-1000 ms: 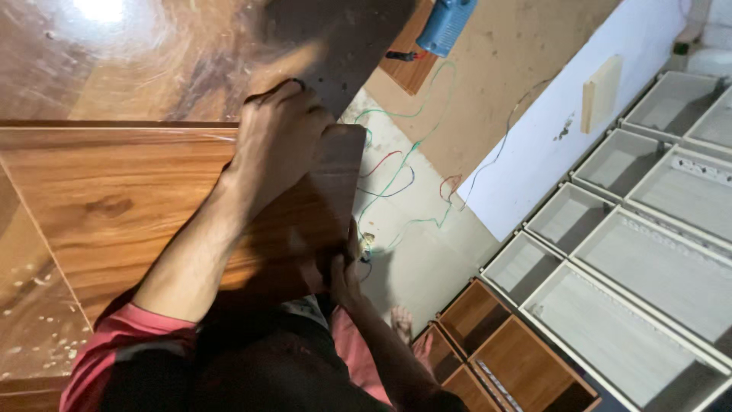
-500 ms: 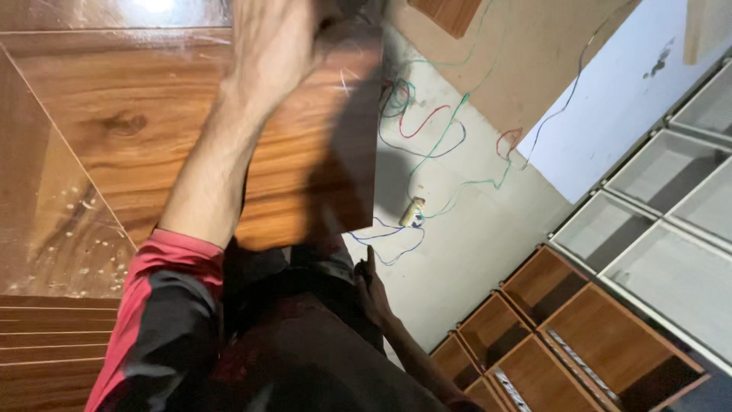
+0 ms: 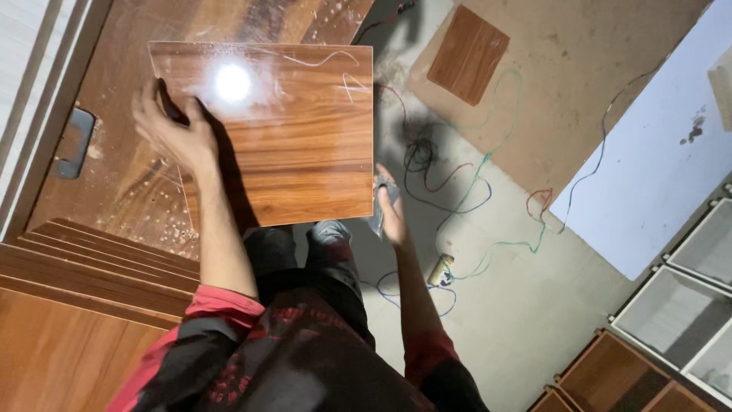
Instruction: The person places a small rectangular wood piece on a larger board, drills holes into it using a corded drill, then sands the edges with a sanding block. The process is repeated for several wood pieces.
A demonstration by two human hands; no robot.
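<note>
Left hand [image 3: 171, 126]: grip on glossy wood panel [image 3: 282, 137], dark object beneath fingers unclear.
Right hand [image 3: 390, 210]: clutching grey cloth [image 3: 379, 214], mostly hidden.

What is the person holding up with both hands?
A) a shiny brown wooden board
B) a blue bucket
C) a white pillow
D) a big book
A: the left hand grips one edge and the right hand the other edge of a glossy wood-grain board, which reflects a bright light spot.
</note>
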